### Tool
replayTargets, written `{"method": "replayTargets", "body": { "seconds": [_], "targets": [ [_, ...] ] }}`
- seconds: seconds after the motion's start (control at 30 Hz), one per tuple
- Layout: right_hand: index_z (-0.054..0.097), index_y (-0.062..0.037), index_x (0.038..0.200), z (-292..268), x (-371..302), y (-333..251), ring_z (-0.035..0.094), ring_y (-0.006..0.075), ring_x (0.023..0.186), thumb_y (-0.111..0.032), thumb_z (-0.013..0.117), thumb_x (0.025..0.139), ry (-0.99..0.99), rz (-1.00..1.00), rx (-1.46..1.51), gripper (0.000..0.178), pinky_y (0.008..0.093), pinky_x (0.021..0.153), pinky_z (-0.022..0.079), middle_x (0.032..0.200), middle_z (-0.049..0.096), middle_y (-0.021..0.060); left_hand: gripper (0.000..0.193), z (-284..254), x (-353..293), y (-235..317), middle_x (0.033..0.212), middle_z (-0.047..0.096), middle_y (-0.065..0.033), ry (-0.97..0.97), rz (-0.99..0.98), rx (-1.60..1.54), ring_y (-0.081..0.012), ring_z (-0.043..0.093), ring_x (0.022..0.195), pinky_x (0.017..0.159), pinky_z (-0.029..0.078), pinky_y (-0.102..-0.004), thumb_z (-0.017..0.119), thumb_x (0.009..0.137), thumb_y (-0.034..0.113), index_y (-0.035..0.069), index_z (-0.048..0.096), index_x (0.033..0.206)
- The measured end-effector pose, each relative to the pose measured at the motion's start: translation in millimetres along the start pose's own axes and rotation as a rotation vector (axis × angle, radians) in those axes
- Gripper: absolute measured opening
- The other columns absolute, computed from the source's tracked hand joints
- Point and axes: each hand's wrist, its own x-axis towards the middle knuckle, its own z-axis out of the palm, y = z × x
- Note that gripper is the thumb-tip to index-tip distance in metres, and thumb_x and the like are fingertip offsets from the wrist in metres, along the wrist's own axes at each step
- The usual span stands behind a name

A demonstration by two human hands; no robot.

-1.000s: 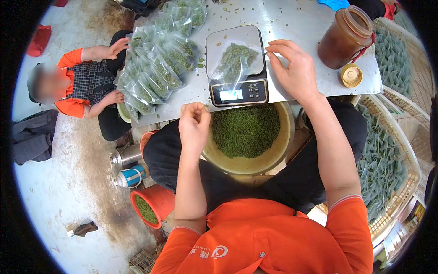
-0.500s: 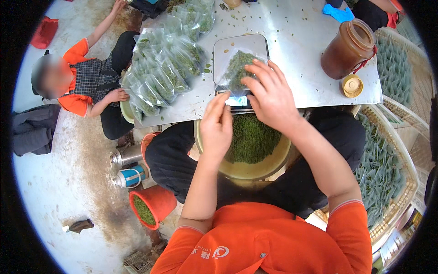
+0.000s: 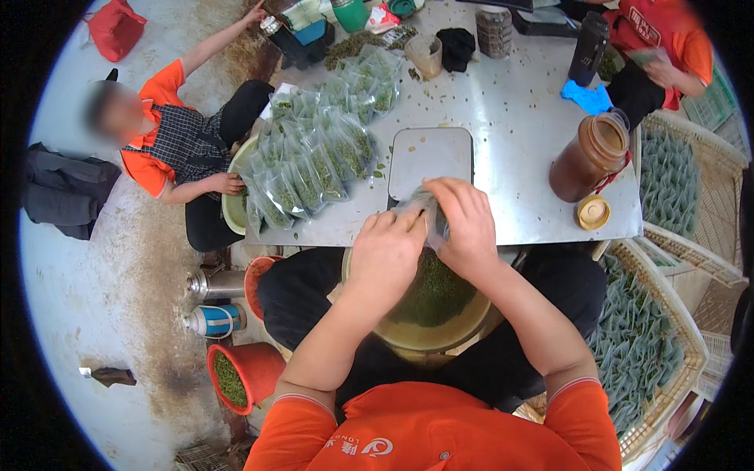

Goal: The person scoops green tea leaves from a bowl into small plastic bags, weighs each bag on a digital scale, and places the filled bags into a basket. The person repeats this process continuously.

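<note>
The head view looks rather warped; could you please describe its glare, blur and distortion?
In the head view, sheen brightens the metal table right of the scale; the left co-worker's head is blurred; a black-cornered fisheye circle frames everything.

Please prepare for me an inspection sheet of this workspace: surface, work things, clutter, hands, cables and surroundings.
Surface: metal table, green bits scattered.
Work things: clear bag between the hands; scale just beyond; basin with green contents below; filled bags at left.
Clutter: brown jar, open, its lid beside it; blue item; dark bottle.
Hands: left hand and right hand both grip the clear bag.
Cables: nothing seen.
Surroundings: one person at left, another upper right; red bucket and blue flask on the left; baskets of bags on the right.
</note>
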Motion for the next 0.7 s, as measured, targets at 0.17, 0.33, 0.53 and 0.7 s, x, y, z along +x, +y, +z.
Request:
{"method": "replayTargets", "body": {
  "seconds": [0.17,0.33,0.53,0.7],
  "targets": [
    [0.068,-0.0077,0.124,12,-8,14,0.066,0.0334,0.105,0.003,0.077,0.068,0.031,0.117,0.149,0.058,0.0418,0.087,0.054,0.117,0.067,0.0111,0.038,-28,7,6,0.126,0.07,-0.0081,0.091,0.026,-0.046,-0.0291,0.065,0.113,0.1,0.05,-0.041,0.063,0.083,0.003,0.007,0.07,0.12],
    [0.07,-0.0091,0.125,13,-6,8,0.066,0.0334,0.1,0.004,0.074,0.067,0.07,-0.068,-0.034,0.059,0.0413,0.087,0.053,0.112,0.067,0.0123,0.04,6,8,-6,0.131,0.067,-0.0098,-0.062,0.054,0.051,-0.0354,0.057,0.13,0.114,0.04,-0.0508,0.062,0.086,0.004,0.006,0.068,0.126],
    [0.07,-0.002,0.111,6,-9,13,0.066,0.033,0.099,0.004,0.072,0.068,0.103,-0.047,0.022,0.043,0.042,0.086,0.053,0.11,0.068,0.0124,0.043,-15,3,15,0.135,0.064,-0.0079,0.01,0.005,-0.019,-0.0345,0.057,0.129,0.115,0.038,-0.0557,0.064,0.087,0.008,0.009,0.064,0.13],
    [0.069,-0.0014,0.108,7,-3,6,0.066,0.033,0.098,0.006,0.07,0.063,0.094,-0.16,-0.012,0.045,0.042,0.086,0.052,0.107,0.068,0.0129,0.039,2,5,7,0.133,0.064,-0.0074,-0.127,0.032,0.132,-0.0345,0.057,0.13,0.117,0.036,-0.0575,0.065,0.086,0.008,0.009,0.068,0.124]
  ]
}}
